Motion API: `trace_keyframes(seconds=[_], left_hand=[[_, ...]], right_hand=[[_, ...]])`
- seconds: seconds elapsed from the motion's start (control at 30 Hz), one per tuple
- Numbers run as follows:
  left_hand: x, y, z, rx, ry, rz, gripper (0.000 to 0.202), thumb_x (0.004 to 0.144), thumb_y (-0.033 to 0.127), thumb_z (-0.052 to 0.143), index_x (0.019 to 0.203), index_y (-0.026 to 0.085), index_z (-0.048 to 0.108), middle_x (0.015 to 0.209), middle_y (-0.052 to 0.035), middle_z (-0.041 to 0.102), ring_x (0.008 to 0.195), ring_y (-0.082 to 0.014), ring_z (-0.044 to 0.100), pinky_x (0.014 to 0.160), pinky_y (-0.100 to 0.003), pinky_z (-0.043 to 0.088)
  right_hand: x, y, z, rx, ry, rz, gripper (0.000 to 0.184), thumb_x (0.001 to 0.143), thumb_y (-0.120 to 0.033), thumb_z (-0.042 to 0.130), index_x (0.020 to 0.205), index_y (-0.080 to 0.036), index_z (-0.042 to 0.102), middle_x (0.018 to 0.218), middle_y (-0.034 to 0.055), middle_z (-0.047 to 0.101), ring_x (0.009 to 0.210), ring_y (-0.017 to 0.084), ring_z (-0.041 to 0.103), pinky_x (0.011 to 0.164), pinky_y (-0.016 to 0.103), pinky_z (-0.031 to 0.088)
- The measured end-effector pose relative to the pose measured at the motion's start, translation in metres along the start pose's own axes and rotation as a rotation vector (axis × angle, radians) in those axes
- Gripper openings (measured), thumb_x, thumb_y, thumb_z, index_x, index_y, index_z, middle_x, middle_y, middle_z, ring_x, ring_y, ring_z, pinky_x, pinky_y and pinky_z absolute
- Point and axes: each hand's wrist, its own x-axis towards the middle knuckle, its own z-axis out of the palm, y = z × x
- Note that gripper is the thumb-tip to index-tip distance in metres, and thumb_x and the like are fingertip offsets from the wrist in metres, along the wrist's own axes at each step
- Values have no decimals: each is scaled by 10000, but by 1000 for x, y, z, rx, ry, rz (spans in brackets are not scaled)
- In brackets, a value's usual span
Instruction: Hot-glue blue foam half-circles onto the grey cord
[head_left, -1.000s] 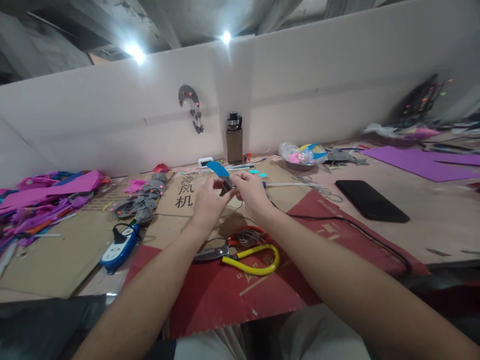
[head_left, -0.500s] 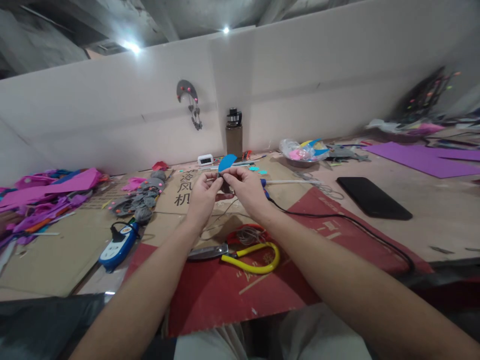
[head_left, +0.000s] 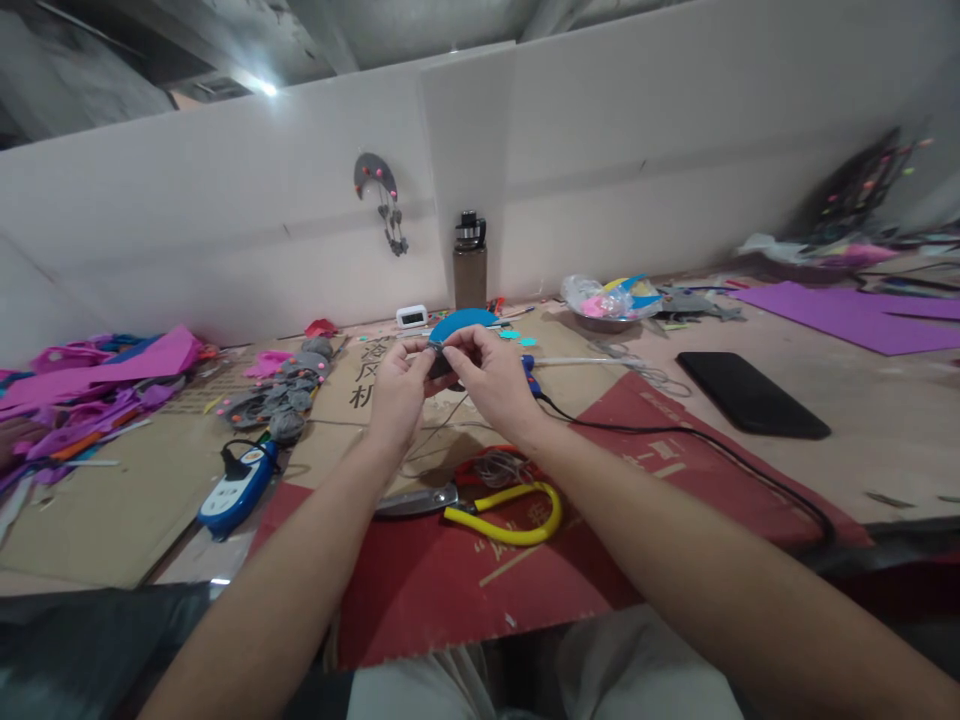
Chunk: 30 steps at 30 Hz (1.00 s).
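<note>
Near the middle of the table, my left hand [head_left: 401,385] is closed, its thumb and fingers pinching a small dark grey piece [head_left: 441,362]. My right hand [head_left: 484,370] pinches the same piece from the other side, so the fingertips almost meet. Just beyond the fingertips a blue curved sheet [head_left: 465,322] shows; whether it is joined to the grey piece I cannot tell. A thin grey string [head_left: 439,432] runs below the hands. Large scissors with yellow and red handles [head_left: 517,515] lie between my forearms, with a small coil of string [head_left: 502,465] over the red handle.
Red printed cardboard [head_left: 420,610] covers the front. A blue-tipped tool [head_left: 529,375] trails a black cable rightward. At left are a power strip [head_left: 238,490], grey yarn pieces [head_left: 289,385] and pink felt scraps [head_left: 127,370]. A bottle [head_left: 470,270] stands behind; a phone [head_left: 750,395] lies right.
The blue sheet has turned and now shows as a wider, flatter arc behind my fingers. Both hands keep their pinch in nearly the same place.
</note>
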Motion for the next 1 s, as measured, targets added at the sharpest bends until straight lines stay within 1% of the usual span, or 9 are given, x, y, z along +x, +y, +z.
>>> trace_keyframes(seconds=[0.2,0.37,0.5,0.57,0.7,0.8,0.93,0.97,1.0], left_hand=[[-2,4,0,-21,-25,-35,196,701,219,636,839,172,505,766,4,645,691,-111,631,695,-293,539],[-1,4,-1,-16,-33,-29,209,686,244,650,831,171,517,792,-12,649,740,-141,644,686,-305,545],[-1,2,-1,-3,-22,4,212,678,250,662,813,164,524,793,-16,651,721,-139,640,676,-312,550],[0,1,0,6,-1,26,204,678,245,663,804,165,525,784,-10,651,708,-131,638,677,-308,550],[4,4,-5,-5,98,51,184,673,224,655,780,176,512,733,16,645,675,-125,643,682,-309,551],[13,9,-18,-37,125,59,166,693,222,625,796,187,499,733,8,660,690,-144,660,682,-317,550],[29,16,-43,-74,181,137,153,707,223,601,798,192,482,745,-16,684,723,-163,675,696,-314,547],[32,17,-48,-83,192,135,148,707,224,598,797,187,486,750,-26,687,731,-168,677,700,-312,546],[35,18,-51,-95,207,138,138,708,224,591,793,181,491,750,-36,689,732,-174,679,696,-309,547]], right_hand=[[0,1,-1,-59,16,-17,124,800,-319,497,829,-207,542,739,-5,548,657,118,478,613,252,405],[1,0,-2,-60,34,-10,110,784,-311,518,775,-205,546,718,-8,553,647,121,481,616,255,395],[2,0,-3,-76,24,-21,101,790,-299,505,772,-205,537,704,-13,544,632,115,473,607,253,379],[2,1,-2,-71,13,-21,94,792,-293,500,777,-205,527,692,-18,525,622,111,464,602,251,370],[3,1,0,-28,0,-25,85,768,-278,532,792,-208,491,696,-32,494,621,101,455,602,237,363],[1,1,1,-99,-69,-6,117,781,-312,524,761,-201,494,699,-26,514,614,100,449,590,238,347],[1,0,-2,-387,-316,66,318,823,-411,465,607,-183,517,585,-9,513,559,112,437,554,256,302],[3,-1,-6,-454,-340,74,343,829,-417,456,591,-180,524,580,-2,524,561,117,449,557,258,304],[6,-2,-11,-519,-328,77,343,834,-412,450,600,-178,540,597,8,547,574,122,469,567,258,314]])
